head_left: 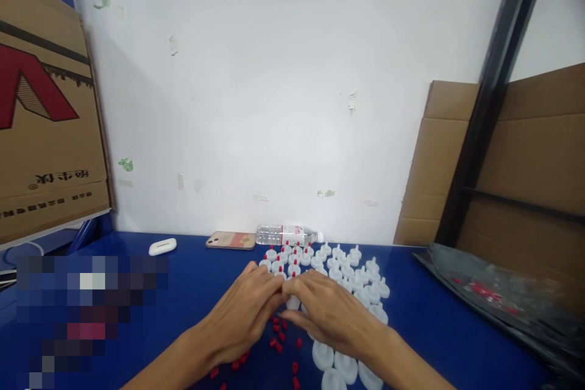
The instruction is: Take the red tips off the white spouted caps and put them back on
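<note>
Both my hands meet over the middle of the blue table (192,292). My left hand (244,311) and my right hand (326,311) have their fingers pinched together around a small white cap (292,302) between them. Rows of white caps (347,271), some with red tips, stand beyond and to the right of my hands. More white caps (340,365) lie under my right wrist. Several loose red plugs (280,338) are scattered on the table below my hands.
A water bottle (287,234) lies at the wall, with a phone (231,240) and a white earbud case (163,247) to its left. Cardboard boxes (43,134) stand at the left and right (525,183). Plastic bags (498,298) lie at the right.
</note>
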A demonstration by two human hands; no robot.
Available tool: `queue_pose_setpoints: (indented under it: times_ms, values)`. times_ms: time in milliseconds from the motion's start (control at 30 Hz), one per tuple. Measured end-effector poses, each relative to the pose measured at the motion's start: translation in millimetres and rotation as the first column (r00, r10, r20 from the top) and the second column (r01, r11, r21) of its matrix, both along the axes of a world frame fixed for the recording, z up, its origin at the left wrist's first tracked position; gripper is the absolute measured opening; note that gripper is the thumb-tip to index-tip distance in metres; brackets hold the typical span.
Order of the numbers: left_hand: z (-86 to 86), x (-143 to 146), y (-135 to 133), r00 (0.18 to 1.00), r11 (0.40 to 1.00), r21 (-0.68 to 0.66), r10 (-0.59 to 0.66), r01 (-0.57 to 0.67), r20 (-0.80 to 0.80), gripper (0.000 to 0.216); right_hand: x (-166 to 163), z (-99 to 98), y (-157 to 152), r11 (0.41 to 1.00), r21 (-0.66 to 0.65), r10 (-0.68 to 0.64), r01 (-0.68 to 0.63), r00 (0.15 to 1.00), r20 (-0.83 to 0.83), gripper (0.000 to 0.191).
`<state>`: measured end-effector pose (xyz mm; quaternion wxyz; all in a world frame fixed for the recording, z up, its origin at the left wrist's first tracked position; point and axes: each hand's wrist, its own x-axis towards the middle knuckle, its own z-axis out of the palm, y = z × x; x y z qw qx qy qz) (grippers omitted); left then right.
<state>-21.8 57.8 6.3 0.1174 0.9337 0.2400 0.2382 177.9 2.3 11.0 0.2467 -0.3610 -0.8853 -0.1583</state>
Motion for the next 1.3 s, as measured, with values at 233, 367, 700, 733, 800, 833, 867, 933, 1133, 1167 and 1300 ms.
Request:
queue_pose_setpoints:
  times_ms: [233,367,700,733,800,833,867,933,1133,1167,1300]
  values:
    - [0.5,0.1,7.6,0.975,0.927,-0.369,0.027,0.059,0.222,0.048,23.2,6.1,13.4,0.978,0.211,-0.013,-0.011,0.993,0.114,0.021]
    - [2.5,-4.7,16.8,0.951,0.956,-0.228,0.234,-0.186,0.203,0.046,47.8,3.6,23.7,0.976,0.125,-0.173,0.176,0.984,-0.04,0.012]
    - [-7.4,-12.5,32.3,0.946,0.943,0.135,0.317,-0.305,-0.075,0.032,57.8,-7.5,27.7,0.935,-0.213,-0.297,0.283,0.954,-0.037,0.039]
    - [-8.4,-12.7,32.1,0.945,0.943,0.143,0.316,-0.301,-0.09,0.032,58.3,-8.9,28.2,0.933,-0.229,-0.292,0.278,0.956,-0.031,0.04]
    - [-9.6,-13.1,31.2,0.943,0.943,0.146,0.315,-0.298,-0.112,0.031,58.9,-10.6,29.3,0.931,-0.253,-0.278,0.262,0.96,-0.028,0.041]
    - [-9.9,-13.2,30.7,0.942,0.944,0.142,0.314,-0.297,-0.119,0.031,59.0,-10.9,29.6,0.93,-0.264,-0.272,0.255,0.962,-0.03,0.041]
    - [-10.1,-13.3,30.3,0.941,0.944,0.138,0.316,-0.299,-0.123,0.03,58.8,-10.9,29.8,0.929,-0.273,-0.268,0.249,0.963,-0.033,0.041]
    - [-10.4,-13.3,29.8,0.94,0.946,0.123,0.315,-0.299,-0.135,0.029,58.0,-10.1,29.5,0.926,-0.291,-0.263,0.241,0.964,-0.037,0.042]
    - [-12.3,-11.7,29.9,0.938,0.954,0.083,0.298,-0.287,-0.177,0.027,57.0,-4.0,28.4,0.925,-0.291,-0.264,0.243,0.964,-0.033,0.042]
    - [-12.7,-11.5,30.0,0.938,0.955,0.078,0.296,-0.287,-0.179,0.026,57.6,-2.8,28.6,0.928,-0.279,-0.269,0.248,0.962,-0.039,0.04]
    - [-14.5,-12.0,31.4,0.94,0.957,0.067,0.288,-0.281,-0.18,0.024,60.1,-1.9,30.1,0.931,-0.234,-0.302,0.281,0.951,-0.059,0.039]
